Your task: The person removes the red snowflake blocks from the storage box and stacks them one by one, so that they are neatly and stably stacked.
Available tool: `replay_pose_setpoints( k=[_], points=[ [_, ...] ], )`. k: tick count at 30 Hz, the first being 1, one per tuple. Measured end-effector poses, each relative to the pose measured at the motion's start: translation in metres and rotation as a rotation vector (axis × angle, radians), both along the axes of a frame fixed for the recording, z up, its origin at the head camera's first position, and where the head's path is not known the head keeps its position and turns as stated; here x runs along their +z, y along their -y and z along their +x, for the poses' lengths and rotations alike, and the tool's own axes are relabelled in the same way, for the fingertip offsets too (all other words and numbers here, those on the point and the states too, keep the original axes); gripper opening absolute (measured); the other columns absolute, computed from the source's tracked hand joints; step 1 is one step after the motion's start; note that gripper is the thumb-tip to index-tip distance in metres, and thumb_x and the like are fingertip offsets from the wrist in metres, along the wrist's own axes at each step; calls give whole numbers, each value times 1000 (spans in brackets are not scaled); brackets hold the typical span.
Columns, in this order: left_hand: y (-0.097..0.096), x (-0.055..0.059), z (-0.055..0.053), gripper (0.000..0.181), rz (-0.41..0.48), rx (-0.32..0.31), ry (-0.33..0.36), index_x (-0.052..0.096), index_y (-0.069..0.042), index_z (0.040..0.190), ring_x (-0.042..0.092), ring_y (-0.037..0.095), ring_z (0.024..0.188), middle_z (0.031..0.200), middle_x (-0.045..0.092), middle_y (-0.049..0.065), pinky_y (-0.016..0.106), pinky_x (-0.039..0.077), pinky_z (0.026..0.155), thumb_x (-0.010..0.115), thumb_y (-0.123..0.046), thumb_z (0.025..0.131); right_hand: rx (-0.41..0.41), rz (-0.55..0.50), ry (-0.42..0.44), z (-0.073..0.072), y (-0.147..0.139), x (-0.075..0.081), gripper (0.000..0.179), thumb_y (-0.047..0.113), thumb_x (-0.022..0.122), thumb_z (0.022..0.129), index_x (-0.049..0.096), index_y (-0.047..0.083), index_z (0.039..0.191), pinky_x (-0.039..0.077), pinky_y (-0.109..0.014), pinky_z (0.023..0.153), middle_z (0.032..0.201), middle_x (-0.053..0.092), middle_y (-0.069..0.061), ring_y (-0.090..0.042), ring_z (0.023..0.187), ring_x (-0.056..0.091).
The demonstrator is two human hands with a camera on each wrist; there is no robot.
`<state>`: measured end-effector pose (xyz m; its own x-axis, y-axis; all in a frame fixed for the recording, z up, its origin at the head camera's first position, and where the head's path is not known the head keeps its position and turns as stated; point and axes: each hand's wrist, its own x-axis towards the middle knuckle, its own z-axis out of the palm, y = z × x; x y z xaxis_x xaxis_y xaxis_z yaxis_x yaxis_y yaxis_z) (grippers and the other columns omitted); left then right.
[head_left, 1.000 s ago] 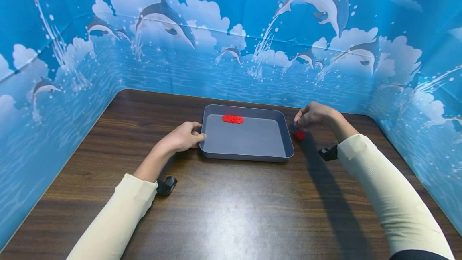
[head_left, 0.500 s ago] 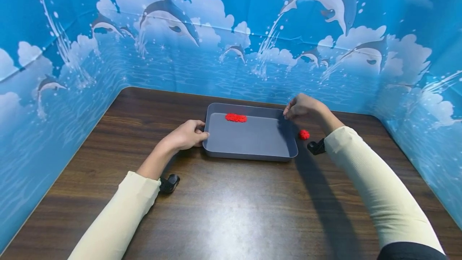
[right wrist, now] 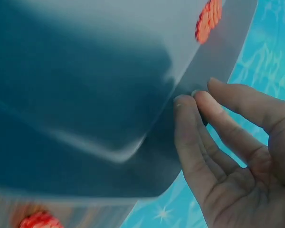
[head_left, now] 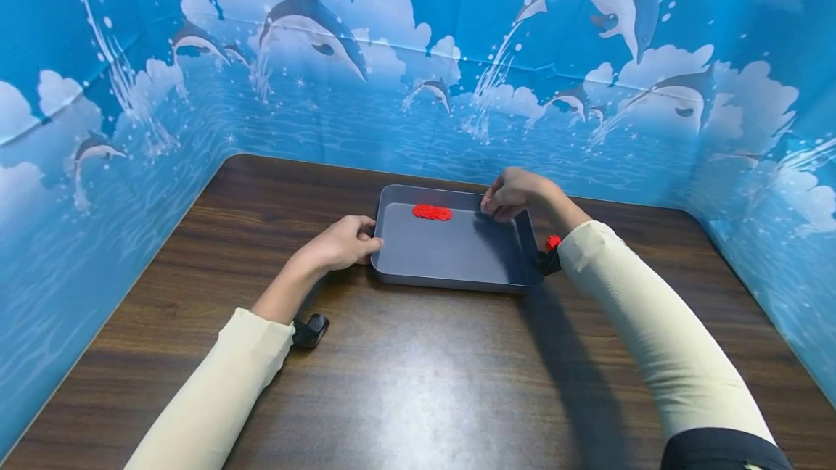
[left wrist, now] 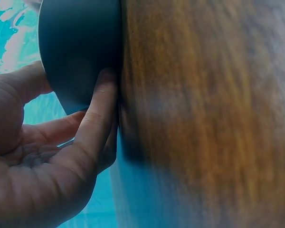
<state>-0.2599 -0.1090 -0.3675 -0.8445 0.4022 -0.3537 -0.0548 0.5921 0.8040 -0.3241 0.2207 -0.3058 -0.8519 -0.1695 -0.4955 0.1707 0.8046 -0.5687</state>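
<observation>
A dark grey baking tray (head_left: 451,249) lies on the wooden table. My left hand (head_left: 345,241) holds its left rim, thumb on top and fingers against the outer wall, as the left wrist view shows. Inside the tray, near the far wall, lies a bumpy red cluster (head_left: 432,212), ridged in the right wrist view. Over the tray's far right part hovers my right hand (head_left: 519,194). Its thumb and fingertips (right wrist: 184,102) are close together; whether a small thing sits between them is hidden. Another red clump (head_left: 552,241) lies right of the tray, partly behind my wrist.
A blue curtain (head_left: 366,114) printed with dolphins and waves stands around the back and sides of the table (head_left: 405,368). A black wrist camera (head_left: 310,331) sits at my left cuff, another (head_left: 548,261) at my right.
My right hand has moved left, from above the red clump beside the tray to over the tray. My left hand stays on the rim. The view has shifted slightly.
</observation>
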Motion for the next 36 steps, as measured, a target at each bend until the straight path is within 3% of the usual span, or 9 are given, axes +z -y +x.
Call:
replay_pose_setpoints(
  k=[5,8,11,23,29,36],
  points=[
    [-1,-2,-1,66,-7,11,5,25,6,168,71,32,118,120,67,21,44,62,105,54,-17,112,80,4,65,-7,19,-6,34,11,64,108,67,-3,139,67,-38,90,110,77,-15,-18,89,76],
    [-1,-3,-1,66,-3,16,9,26,5,168,71,30,117,118,67,19,44,62,106,54,-17,112,136,8,113,-9,29,-11,42,14,61,110,60,6,151,66,-40,94,120,75,-16,-21,97,75],
    [-1,-2,-1,66,4,17,13,26,5,167,71,29,116,118,68,19,44,61,107,54,-17,112,169,16,118,-9,37,-15,46,15,61,110,56,11,156,65,-40,94,119,73,-14,-22,97,75],
    [-1,0,-1,66,-10,20,25,26,4,168,71,34,121,123,67,21,45,61,107,54,-18,113,211,82,24,-10,44,-26,20,19,77,102,71,7,117,65,-33,78,91,67,-4,-16,79,71],
    [0,1,-1,66,-10,8,25,25,4,168,71,34,121,118,67,19,44,61,106,53,-18,113,248,125,-8,-10,46,-29,21,20,83,98,69,8,107,62,-32,75,85,60,-1,-16,78,62],
    [0,1,-1,66,-4,11,22,25,5,168,71,32,118,115,66,18,45,61,106,54,-18,113,214,103,-6,-10,48,-31,20,12,85,94,70,5,104,64,-29,77,91,63,-4,-14,77,60]
  ],
)
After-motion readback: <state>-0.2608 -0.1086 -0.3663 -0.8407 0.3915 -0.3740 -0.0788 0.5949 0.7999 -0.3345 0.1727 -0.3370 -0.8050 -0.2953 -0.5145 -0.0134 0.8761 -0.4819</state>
